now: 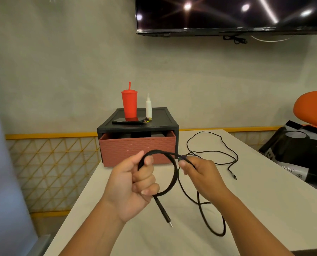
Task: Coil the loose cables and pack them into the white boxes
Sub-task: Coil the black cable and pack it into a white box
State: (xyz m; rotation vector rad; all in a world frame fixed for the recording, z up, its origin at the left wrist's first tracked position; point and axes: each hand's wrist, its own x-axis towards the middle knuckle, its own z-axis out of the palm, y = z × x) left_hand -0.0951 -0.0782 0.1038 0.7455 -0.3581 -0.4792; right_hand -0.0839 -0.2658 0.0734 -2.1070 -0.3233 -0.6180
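A black braided cable [174, 174] forms one loop between my hands above the white table [264, 209]. My left hand [133, 185] grips the loop, fingers curled round it, and the cable's plug end [165, 213] hangs below that fist. My right hand [198, 170] pinches the cable at the loop's upper right. The remaining length trails down onto the table in a slack bend [215, 228]. A second, thinner black cable [209, 152] lies loose on the table behind my right hand. No white box is in view.
A black drawer unit [137, 124] with a brick-red drawer [137, 146] stands at the table's far end, carrying a red cup [129, 104], a white bottle [148, 108] and a phone [128, 121]. A black bag [298, 154] sits at the right. A yellow lattice fence [52, 163] runs left.
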